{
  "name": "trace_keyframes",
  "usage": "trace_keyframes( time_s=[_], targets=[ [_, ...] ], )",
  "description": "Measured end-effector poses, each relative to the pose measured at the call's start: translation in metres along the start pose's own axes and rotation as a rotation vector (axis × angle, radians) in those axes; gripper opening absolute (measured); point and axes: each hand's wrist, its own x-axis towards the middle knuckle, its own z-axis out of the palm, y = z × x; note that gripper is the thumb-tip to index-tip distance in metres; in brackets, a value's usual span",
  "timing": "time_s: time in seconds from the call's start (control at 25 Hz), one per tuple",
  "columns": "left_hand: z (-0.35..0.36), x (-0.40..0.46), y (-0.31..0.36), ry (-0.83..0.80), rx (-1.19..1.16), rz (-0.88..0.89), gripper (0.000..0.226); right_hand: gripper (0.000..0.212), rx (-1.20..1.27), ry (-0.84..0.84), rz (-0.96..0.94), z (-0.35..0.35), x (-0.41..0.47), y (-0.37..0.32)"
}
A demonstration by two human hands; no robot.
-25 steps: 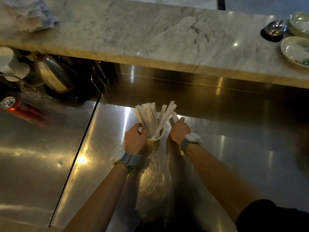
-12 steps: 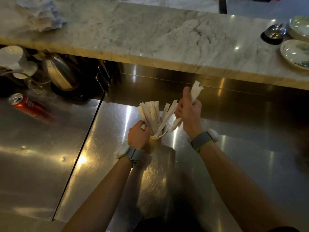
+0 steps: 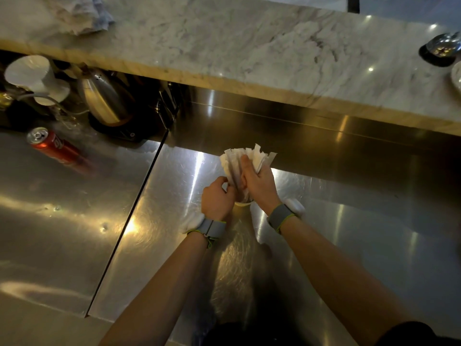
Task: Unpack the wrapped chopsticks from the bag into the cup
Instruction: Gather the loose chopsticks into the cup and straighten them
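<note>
Head view, looking forward and down

We look from head height over both forearms onto a steel counter [image 3: 349,245], near enough that the hands fill the centre; the marble shelf [image 3: 224,46] spans the top edge. We have only this one view.

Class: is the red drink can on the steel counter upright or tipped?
Cannot tell: the red drink can leans across this wide-angle picture, silver top showing.

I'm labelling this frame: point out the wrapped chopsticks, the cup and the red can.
wrapped chopsticks [image 3: 249,154]: head view, upper paper ends above the hands.
cup [image 3: 243,203]: head view, rim showing between the wrists.
red can [image 3: 56,148]: head view, its side, far left.
</note>
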Motion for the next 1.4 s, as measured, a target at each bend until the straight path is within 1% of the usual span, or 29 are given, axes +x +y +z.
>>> trace_keyframes(
  time_s=[0.12,0.36,0.48,0.6,0.68,0.76,0.84,0.88,0.96,1.04,1.08,1.12,1.2,1.24,1.28,1.32,1.4],
  targets=[
    [0.002,0.001,-0.001,0.011,0.012,0.005,0.028,0.027,-0.080,-0.007,-0.018,-0.002,0.002,0.001],
    [0.003,0.002,-0.003,0.036,0.020,0.013,0.024,0.013,-0.125,0.029,-0.171,-0.013,0.003,-0.010],
    [0.004,0.002,-0.003,0.022,0.030,0.035,0.024,0.024,-0.222,-0.007,-0.209,-0.010,0.000,-0.008],
    [0.004,0.003,-0.004,0.016,0.037,0.051,0.024,0.025,-0.293,-0.024,-0.230,-0.012,0.000,-0.005],
    [0.005,0.003,-0.004,0.017,0.038,0.051,0.027,0.023,-0.393,-0.050,-0.303,-0.014,0.002,-0.004],
    [0.006,0.005,-0.005,0.021,0.052,0.048,0.029,0.026,-0.562,-0.043,-0.432,-0.016,0.003,-0.002],
    [0.007,0.005,-0.008,0.021,0.059,0.056,0.030,0.040,-0.793,0.056,-0.540,-0.021,0.002,0.001],
    [0.007,0.004,-0.008,0.024,0.057,0.059,0.030,0.051,-0.899,0.130,-0.555,-0.025,0.002,0.001],
    [0.009,0.005,-0.010,0.032,0.060,0.058,0.029,0.081,-1.026,0.214,-0.500,-0.032,0.004,-0.001],
    [0.011,0.005,-0.011,0.047,0.065,0.049,0.028,0.105,-1.017,0.199,-0.425,-0.037,0.002,-0.003],
    [0.011,0.005,-0.011,0.058,0.065,0.040,0.027,0.112,-0.939,0.171,-0.392,-0.039,0.001,-0.002],
    [0.012,0.005,-0.011,0.065,0.066,0.033,0.027,0.118,-0.807,0.135,-0.343,-0.040,-0.001,0.002],
    [0.012,0.005,-0.011,0.059,0.069,0.026,0.027,0.125,-0.478,0.070,-0.149,-0.041,-0.007,0.012],
    [0.012,0.005,-0.010,0.056,0.071,0.020,0.028,0.126,-0.374,0.039,-0.032,-0.041,-0.011,0.019],
    [0.012,0.005,-0.009,0.057,0.073,0.015,0.028,0.124,-0.342,0.001,0.062,-0.041,-0.013,0.025],
    [0.012,0.006,-0.009,0.053,0.075,0.015,0.029,0.116,-0.359,-0.047,0.123,-0.040,-0.016,0.031],
    [0.012,0.006,-0.009,0.012,0.070,0.035,0.030,0.086,-0.421,-0.133,0.157,-0.037,-0.020,0.043]
  ],
)
